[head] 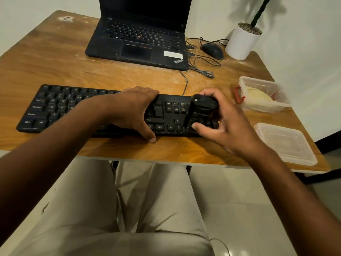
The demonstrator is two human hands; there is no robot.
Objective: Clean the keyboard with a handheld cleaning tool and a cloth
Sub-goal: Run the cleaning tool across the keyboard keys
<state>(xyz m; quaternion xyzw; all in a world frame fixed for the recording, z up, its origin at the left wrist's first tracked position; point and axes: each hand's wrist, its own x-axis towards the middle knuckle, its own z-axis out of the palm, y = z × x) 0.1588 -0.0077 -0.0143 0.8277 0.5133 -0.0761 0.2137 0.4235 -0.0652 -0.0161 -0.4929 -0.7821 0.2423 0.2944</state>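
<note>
A black keyboard (55, 108) lies across the near part of the wooden table (55, 58). My left hand (132, 109) rests flat on its middle, fingers over the far edge and thumb on the table at the near edge, holding it down. My right hand (223, 124) grips a black handheld cleaning tool (200, 111), which stands tilted on the keys at the keyboard's right end, by the arrow keys. A pale yellow cloth (258, 97) lies inside a clear plastic box (262, 85) to the right.
An open black laptop (140, 37) stands behind the keyboard. A mouse (212, 50) with loose cables and a white plant pot (241, 41) sit at the back right. A clear lid (285, 143) lies near the right front corner.
</note>
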